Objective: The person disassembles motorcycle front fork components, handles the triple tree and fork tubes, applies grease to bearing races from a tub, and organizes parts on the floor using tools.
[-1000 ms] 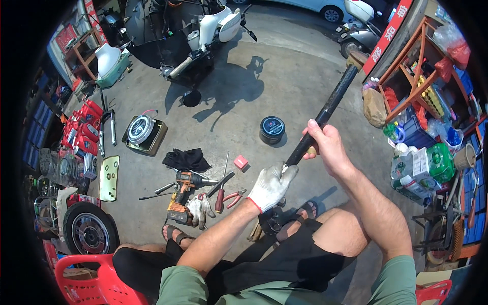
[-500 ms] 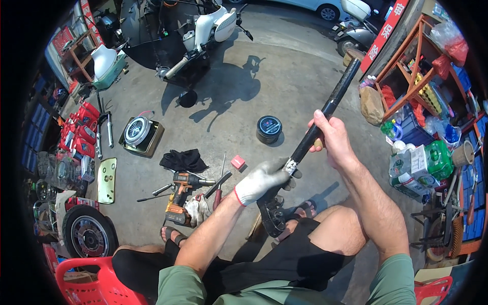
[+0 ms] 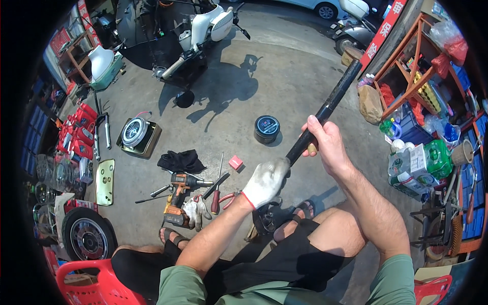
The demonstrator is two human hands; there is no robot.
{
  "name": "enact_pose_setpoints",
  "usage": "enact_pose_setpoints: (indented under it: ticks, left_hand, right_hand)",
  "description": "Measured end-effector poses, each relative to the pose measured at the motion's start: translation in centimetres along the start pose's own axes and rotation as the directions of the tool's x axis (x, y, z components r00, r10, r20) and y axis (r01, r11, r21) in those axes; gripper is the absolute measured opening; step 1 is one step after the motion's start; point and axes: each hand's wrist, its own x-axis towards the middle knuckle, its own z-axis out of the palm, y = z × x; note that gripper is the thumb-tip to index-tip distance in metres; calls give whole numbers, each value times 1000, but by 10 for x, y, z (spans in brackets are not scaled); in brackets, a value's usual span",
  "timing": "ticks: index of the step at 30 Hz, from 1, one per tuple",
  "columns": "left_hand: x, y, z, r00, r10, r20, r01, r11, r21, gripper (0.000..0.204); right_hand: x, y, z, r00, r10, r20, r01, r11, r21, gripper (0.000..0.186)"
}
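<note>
A red chair sits at the near left corner of the floor, and just past the knees both hands are on the black pipe, slanting up and away to the right. The gloved left hand has its fingers closed round the lower end; the bare right hand grips midway, thumb on top. Beneath the glove there's a black metal part; whether it joins the pipe, I can't tell. The step in hand looks like handling that lower end, and I'd say the next move calls for a firm right-hand hold while the glove shifts. Out toward the floor's left edge lies a wheel; nearer the middle, a drill touching spare gloves, with a screwdriver and pliers beside them. Farther, here's a black cloth, a pink box, then a black tub. An orange rack crowds the right edge, a white scooter stands beyond, and a pale blue car tops the far edge.
</note>
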Motion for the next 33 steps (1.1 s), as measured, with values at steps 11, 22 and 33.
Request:
enact_pose_setpoints:
  ticks: [11,22,33]
  left_hand:
    - [15,14,-40,767,-261,586,641,302,-706,44]
    - [12,13,-9,886,-407,221,453,861,-230,37]
    - [35,10,-38,813,-323,485,561,659,-501,34]
  right_hand:
    - [6,-8,-15,996,-39,86,26,989,149,43]
    - [7,1,-8,1000,-20,1,20,996,90,46]
    - [7,-12,-12,998,-59,37,48,971,236,42]
